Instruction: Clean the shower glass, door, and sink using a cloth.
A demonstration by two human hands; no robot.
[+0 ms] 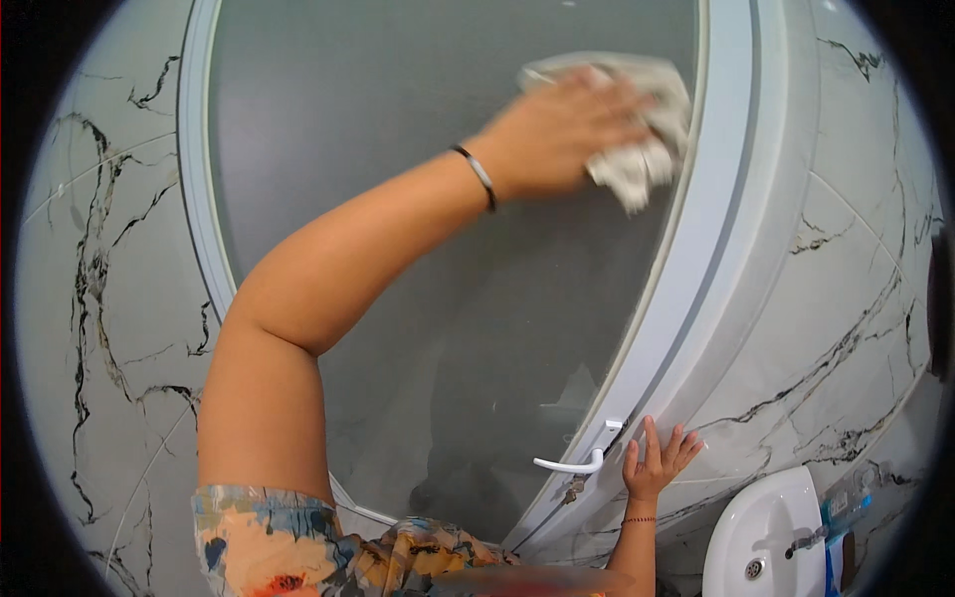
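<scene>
My left hand (567, 127) is raised high against the frosted glass door panel (398, 328), pressing a crumpled off-white cloth (668, 99) to the glass near its upper right edge. Its fingers lie over the cloth and are slightly smeared by motion. A dark band with a pale plate circles that wrist. Lower down, my right hand (657, 460) holds nothing; its fingers are spread beside the white door frame (686, 269). Whether its palm touches the frame or the wall, I cannot tell. Just left of it is the white door handle (569, 465), with keys (574, 489) below.
A white washbasin (741, 517) with a tap (806, 540) stands at the lower right, with blue items (846, 512) beside it. Marble-patterned tiles (129, 298) cover the walls on both sides of the door.
</scene>
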